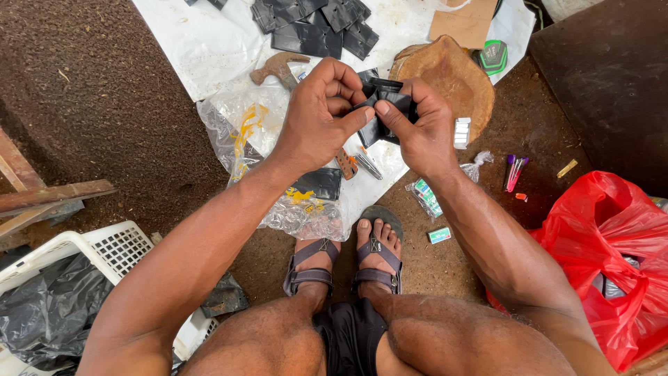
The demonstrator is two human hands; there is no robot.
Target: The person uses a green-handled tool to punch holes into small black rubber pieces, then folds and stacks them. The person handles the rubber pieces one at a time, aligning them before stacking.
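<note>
Just above the middle of the frame, my left hand (321,111) and my right hand (417,129) meet on a black rubber piece (381,104). Both are closed on it: each thumb presses against the curled fingers, left on its left edge, right on its right edge, so the piece hangs folded between them, off the ground. Right behind it, upper centre, sits a round wooden block (452,76) on the dirt floor (104,104). A hammer (278,68) lies left of the block, on a white sheet (202,42), and a pile of black cut pieces (316,24) lies at the top of the frame. Below my hands a crumpled clear plastic bag (278,174) spreads over the ground, near my sandalled feet (344,257). At the right edge there is a red plastic bag (612,251); at the lower left, a white basket (104,247) with a black bag inside it. Small green packets (439,235) lie by my right foot.
</note>
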